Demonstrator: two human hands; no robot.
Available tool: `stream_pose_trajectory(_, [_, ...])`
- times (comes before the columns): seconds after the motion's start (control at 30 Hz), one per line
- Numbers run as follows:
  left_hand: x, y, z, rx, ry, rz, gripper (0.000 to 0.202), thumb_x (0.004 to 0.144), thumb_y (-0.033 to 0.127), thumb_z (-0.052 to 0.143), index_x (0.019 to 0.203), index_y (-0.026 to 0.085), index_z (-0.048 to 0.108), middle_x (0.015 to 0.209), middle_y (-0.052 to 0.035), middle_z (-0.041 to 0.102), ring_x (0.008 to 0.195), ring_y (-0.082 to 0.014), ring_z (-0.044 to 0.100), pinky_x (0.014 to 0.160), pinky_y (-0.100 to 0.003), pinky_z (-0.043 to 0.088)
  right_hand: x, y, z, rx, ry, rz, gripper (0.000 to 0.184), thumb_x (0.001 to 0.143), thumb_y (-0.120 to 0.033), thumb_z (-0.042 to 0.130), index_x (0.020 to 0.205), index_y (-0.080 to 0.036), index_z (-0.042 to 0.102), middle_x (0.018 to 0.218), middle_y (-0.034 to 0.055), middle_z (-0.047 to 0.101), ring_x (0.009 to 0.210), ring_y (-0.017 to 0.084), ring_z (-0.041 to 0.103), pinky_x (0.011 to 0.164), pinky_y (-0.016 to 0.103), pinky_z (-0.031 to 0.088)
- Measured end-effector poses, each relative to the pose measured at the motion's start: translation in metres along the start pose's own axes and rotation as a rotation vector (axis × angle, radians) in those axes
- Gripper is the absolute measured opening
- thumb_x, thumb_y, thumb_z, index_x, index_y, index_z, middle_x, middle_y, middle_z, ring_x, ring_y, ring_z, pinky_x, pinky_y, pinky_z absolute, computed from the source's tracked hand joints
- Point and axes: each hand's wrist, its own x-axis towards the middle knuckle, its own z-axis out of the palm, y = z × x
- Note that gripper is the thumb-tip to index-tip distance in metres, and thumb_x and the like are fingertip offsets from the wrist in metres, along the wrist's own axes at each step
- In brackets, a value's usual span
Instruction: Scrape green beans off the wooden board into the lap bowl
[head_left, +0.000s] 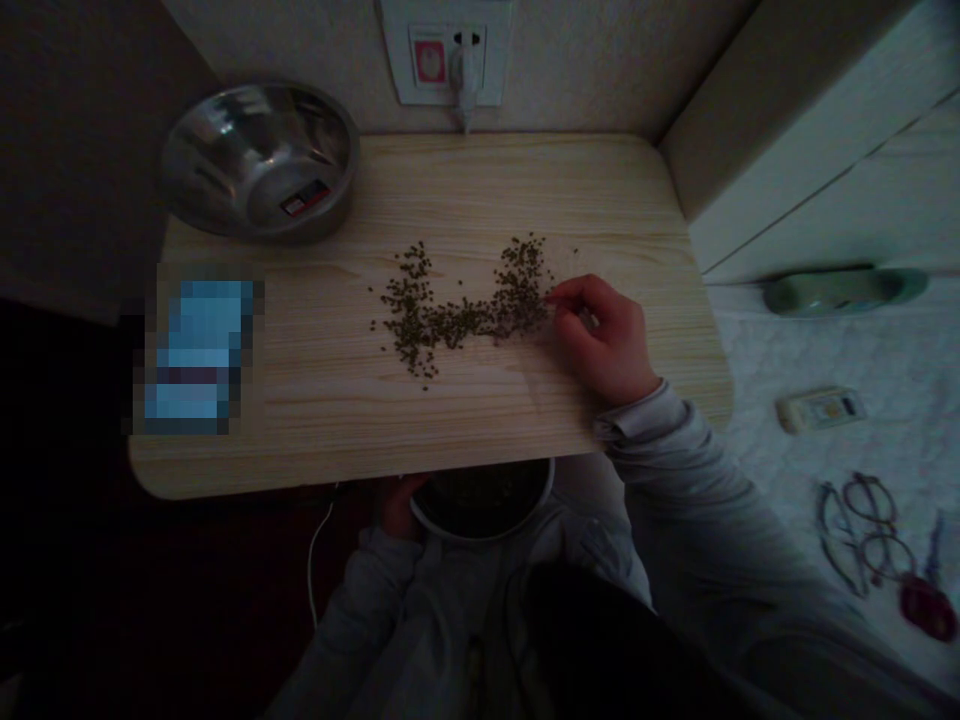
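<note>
Small dark green beans [465,318], like mung beans, lie loosely scattered on the wooden tabletop [330,430]. They form two clusters joined by a thinner band. My right hand [604,335] is at the right-hand cluster, thumb and forefinger pinched together at its edge. Whatever may be between those fingertips is too small to make out. Below the table's front edge, my left hand [401,505] grips the left side of a bowl [484,538] with a pale rim and dark inside. The table hides part of that bowl, and its contents are too dark to tell.
A steel basin [337,205] stands at the table's back left. In front of it lies a pixelated, phone-like object [199,350]. A plug [465,75] sits in the wall socket. On the white bedding at right are a remote-like device [821,410] and a green object [844,290].
</note>
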Motion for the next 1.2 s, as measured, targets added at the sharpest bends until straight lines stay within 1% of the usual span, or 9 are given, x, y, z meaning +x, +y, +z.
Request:
stream_pose_trajectory(0.13, [0.001,-0.003,-0.003,0.017,0.002,0.008,0.004,0.046,0.017,0.061,0.049,0.02,0.06,0.063,-0.0005,0.063,0.09,-0.0226,0.053,0.086,-0.034,0.034,0.0,0.001,0.001,0.002,0.049,-0.009,0.016,0.074,-0.029,0.041,0.081,-0.021,0.054,0.071,0.0017,0.055,0.069,0.015,0.05,0.064,0.032,0.043])
stream_pose_trajectory(0.23, [0.002,-0.006,-0.005,0.048,0.023,0.031,0.008,0.042,0.014,0.063,0.043,0.02,0.057,0.065,-0.0012,0.063,0.091,-0.0232,0.053,0.087,-0.033,0.034,0.0,0.001,0.001,0.004,0.047,-0.015,0.017,0.074,-0.03,0.041,0.081,-0.02,0.054,0.07,0.0011,0.055,0.068,0.015,0.05,0.064,0.032,0.043])
stream_pose_trajectory(0.4, [0.001,-0.003,-0.003,0.026,0.014,0.006,0.003,0.048,0.021,0.061,0.051,0.019,0.06,0.066,-0.002,0.064,0.091,-0.024,0.053,0.086,-0.036,0.036,0.001,0.0,0.001,-0.007,0.043,-0.007,0.015,0.074,-0.027,0.042,0.081,-0.02,0.054,0.07,0.0008,0.054,0.067,0.014,0.05,0.065,0.031,0.042])
stream_pose_trajectory(0.57, [-0.003,0.006,0.003,0.039,-0.013,-0.004,0.005,0.046,0.023,0.063,0.046,0.021,0.058,0.059,-0.0003,0.063,0.086,-0.023,0.055,0.084,-0.035,0.038,0.001,0.001,0.002,-0.016,0.07,-0.004,0.017,0.075,-0.026,0.04,0.083,-0.02,0.053,0.071,0.0014,0.055,0.07,0.015,0.05,0.066,0.031,0.041])
stream_pose_trajectory(0.77, [-0.002,0.007,0.005,-0.012,-0.044,-0.021,0.007,0.045,0.025,0.064,0.048,0.02,0.059,0.061,-0.0003,0.064,0.082,-0.0219,0.057,0.082,-0.034,0.039,0.0,-0.002,0.002,0.006,-0.01,-0.02,0.016,0.073,-0.023,0.043,0.085,-0.021,0.054,0.074,0.0014,0.056,0.069,0.014,0.051,0.066,0.032,0.041])
stream_pose_trajectory(0.87, [-0.001,0.006,0.005,-0.04,-0.053,-0.053,0.008,0.047,0.025,0.063,0.051,0.019,0.06,0.061,-0.0008,0.064,0.08,-0.0214,0.057,0.082,-0.035,0.038,0.0,-0.004,0.003,-0.002,-0.021,-0.03,0.016,0.072,-0.022,0.044,0.084,-0.02,0.054,0.074,0.0015,0.056,0.068,0.014,0.051,0.065,0.031,0.041])
stream_pose_trajectory(0.93, [-0.001,0.006,0.005,-0.025,-0.034,-0.041,0.008,0.047,0.025,0.062,0.05,0.018,0.06,0.06,-0.0009,0.063,0.081,-0.0215,0.057,0.083,-0.035,0.037,0.0,-0.004,0.003,-0.01,-0.022,-0.038,0.017,0.072,-0.022,0.044,0.084,-0.02,0.054,0.074,0.0016,0.056,0.067,0.014,0.051,0.065,0.031,0.041])
stream_pose_trajectory(1.07, [-0.002,0.009,0.005,0.042,-0.035,-0.004,0.006,0.044,0.022,0.064,0.045,0.019,0.059,0.06,-0.0012,0.063,0.081,-0.0219,0.057,0.084,-0.034,0.037,0.001,-0.004,0.005,-0.021,-0.029,-0.059,0.017,0.072,-0.022,0.043,0.085,-0.019,0.054,0.073,0.0017,0.057,0.066,0.013,0.051,0.065,0.031,0.04])
stream_pose_trajectory(1.2, [-0.002,0.01,0.007,0.027,-0.037,0.008,0.011,0.045,0.022,0.063,0.039,0.021,0.055,0.056,-0.0002,0.062,0.079,-0.0222,0.057,0.08,-0.034,0.04,0.002,-0.005,0.006,-0.035,-0.037,-0.085,0.017,0.073,-0.024,0.044,0.086,-0.019,0.054,0.073,0.0022,0.057,0.066,0.014,0.051,0.066,0.031,0.04])
